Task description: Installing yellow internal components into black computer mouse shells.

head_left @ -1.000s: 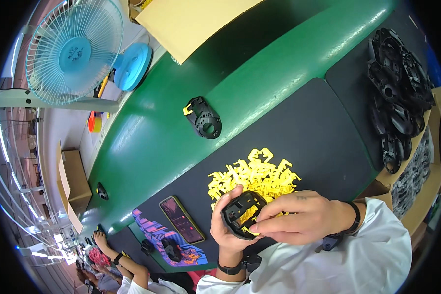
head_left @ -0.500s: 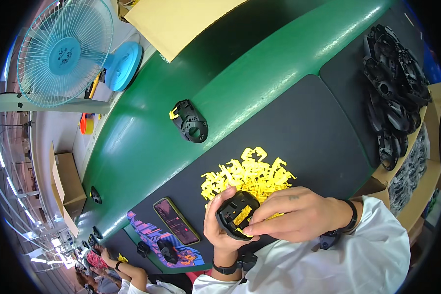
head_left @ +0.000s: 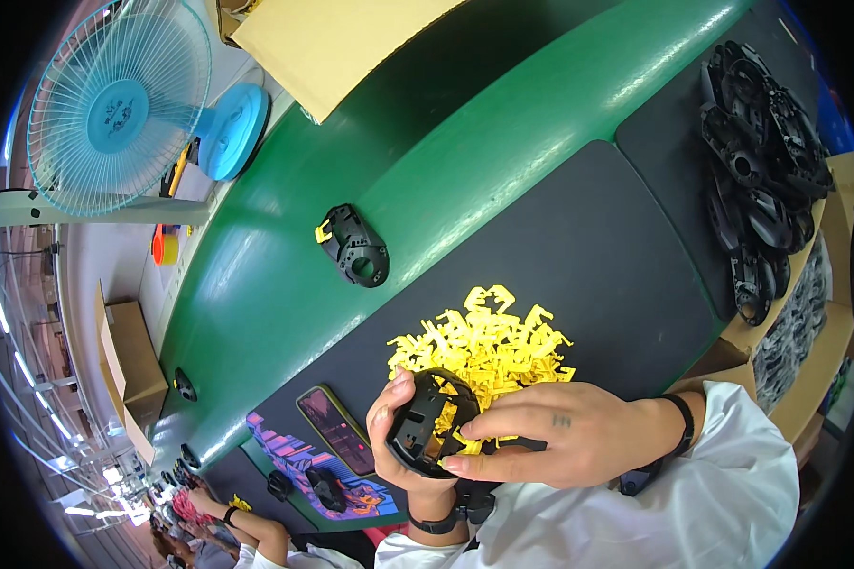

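At the lower centre, my left hand (head_left: 383, 441) has its fingers wrapped round a black shell (head_left: 410, 429), its open side up; if that grip slackens, the shell could twist or slip. To its right, my right hand (head_left: 574, 431) keeps thumb and forefinger narrowly parted at the shell's edge; yellow shows by the thumb tip, but I can't tell whether I'm pinching anything. A crooked push there could bend something thin (these bits look flimsy to me). Just above, a careless knuckle could scatter the heap of yellow clips (head_left: 493, 346) across the dark mat (head_left: 626, 237).

As for what I can't make out: at lower left, a co-worker's arm (head_left: 261, 533) is cut off by the frame. My palm hides the shell's underside, and my right fingers cover part of its opening. At upper right, the piled black housings (head_left: 745, 166) overlap too much to count, and the carton (head_left: 833, 327) below them fades into the rim.
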Motion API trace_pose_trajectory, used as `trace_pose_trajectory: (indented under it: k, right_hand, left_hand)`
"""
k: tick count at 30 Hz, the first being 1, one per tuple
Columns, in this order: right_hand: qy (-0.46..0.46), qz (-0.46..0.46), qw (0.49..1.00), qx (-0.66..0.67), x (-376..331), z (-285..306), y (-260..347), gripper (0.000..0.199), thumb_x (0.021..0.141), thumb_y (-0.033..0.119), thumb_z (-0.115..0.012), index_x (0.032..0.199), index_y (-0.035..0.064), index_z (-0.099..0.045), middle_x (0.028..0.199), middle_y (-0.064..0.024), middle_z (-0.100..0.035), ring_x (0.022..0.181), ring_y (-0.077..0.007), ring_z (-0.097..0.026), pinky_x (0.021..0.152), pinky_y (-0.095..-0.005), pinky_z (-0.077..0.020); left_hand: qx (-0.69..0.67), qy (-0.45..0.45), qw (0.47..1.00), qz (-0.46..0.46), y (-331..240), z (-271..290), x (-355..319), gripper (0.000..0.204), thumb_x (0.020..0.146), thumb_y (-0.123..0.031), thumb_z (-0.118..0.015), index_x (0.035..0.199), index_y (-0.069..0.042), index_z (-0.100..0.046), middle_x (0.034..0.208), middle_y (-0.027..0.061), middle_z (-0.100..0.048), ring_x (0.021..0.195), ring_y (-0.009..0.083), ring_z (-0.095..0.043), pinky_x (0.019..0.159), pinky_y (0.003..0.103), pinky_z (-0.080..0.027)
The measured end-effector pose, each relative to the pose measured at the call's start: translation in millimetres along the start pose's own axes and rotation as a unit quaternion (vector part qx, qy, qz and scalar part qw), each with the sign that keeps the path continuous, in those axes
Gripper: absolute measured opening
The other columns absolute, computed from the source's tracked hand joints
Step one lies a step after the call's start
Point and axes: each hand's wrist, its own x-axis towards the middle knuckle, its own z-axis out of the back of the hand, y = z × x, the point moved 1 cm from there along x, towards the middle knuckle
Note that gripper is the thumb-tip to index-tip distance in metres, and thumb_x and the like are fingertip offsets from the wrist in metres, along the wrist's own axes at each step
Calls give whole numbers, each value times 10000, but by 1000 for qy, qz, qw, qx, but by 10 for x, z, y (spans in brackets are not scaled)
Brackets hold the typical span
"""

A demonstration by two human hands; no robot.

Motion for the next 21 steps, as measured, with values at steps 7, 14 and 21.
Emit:
trace_pose_trajectory:
  k: [7, 14, 21]
  right_hand:
    - [12, 59, 998, 25, 31, 69, -69, 394, 773, 104, -624, 1161, 135, -685, 1056, 10, -602, 933, -167, -618, 717, -257, -547]
    - [-57, 10, 995, -83, -121, -129, -31, 330, 723, 210, -763, 1021, 348, -732, 1090, 28, -550, 1139, -235, -504, 918, -404, -438]
    - [-118, 18, 981, 156, -280, -267, -253, 263, 767, 136, -764, 1009, 232, -729, 1326, -126, -482, 1295, -402, -441, 1045, -502, -401]
  left_hand:
    - [92, -46, 993, -57, -150, 21, 65, 527, 921, -281, -596, 1338, -13, -417, 1184, 202, -560, 1132, 317, -568, 1039, 482, -437]
    - [-159, 126, 965, 168, -145, -39, 30, 862, 751, -296, -822, 1385, 75, -370, 1297, 287, -542, 1180, 372, -578, 997, 427, -467]
    - [-182, 239, 940, 158, -179, -132, 95, 924, 898, -403, -625, 1489, 90, -113, 1512, 310, -260, 1363, 425, -373, 1094, 416, -348]
